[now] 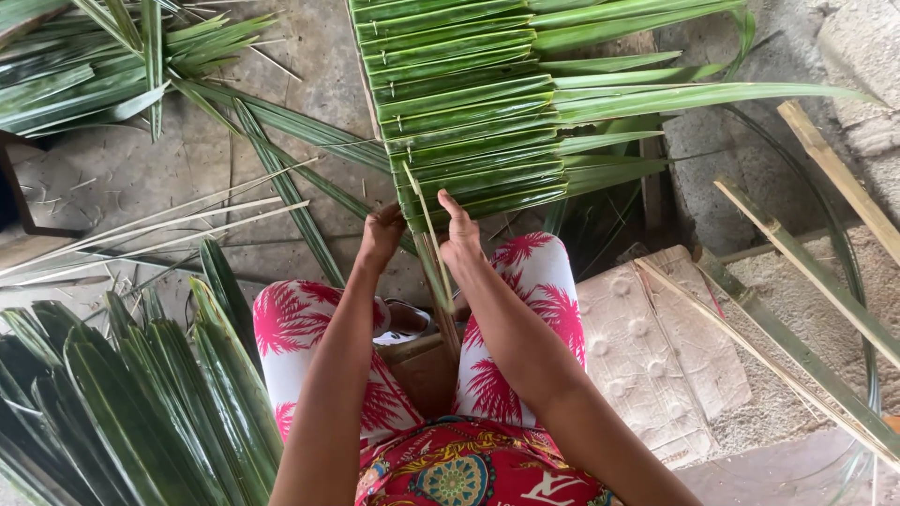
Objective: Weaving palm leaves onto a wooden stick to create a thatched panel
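Nearest the camera, a red patterned garment (469, 468) and white trousers with pink palm prints (525, 309) are seen, with both forearms stretched away over the knees. At the far end of the arms, the left hand (380, 236) is curled closed on the near edge of a woven palm-leaf panel (469, 112), though what exactly is pinched in its fingers cannot be told. The right hand (459, 234) is pressed together, thumb raised, against a thin pale midrib strip (424, 211) that is run up into the panel's near edge. The panel is laid directly beyond both hands, touching them, its folded leaflets stacked in bands that run left to right, while the strip's long axis is set near to far, across those bands. The right hand is slightly nearer to the strip than the left. Loose leaflet tips (656, 94) are fanned out to the right of the panel. A bundle of folded green leaves (131, 403) is piled at near left on the concrete floor (112, 169), pale stripped ribs (141, 230) are strewn further off, and split stalks (797, 262) are laid at right beside a flattened sack (656, 347).
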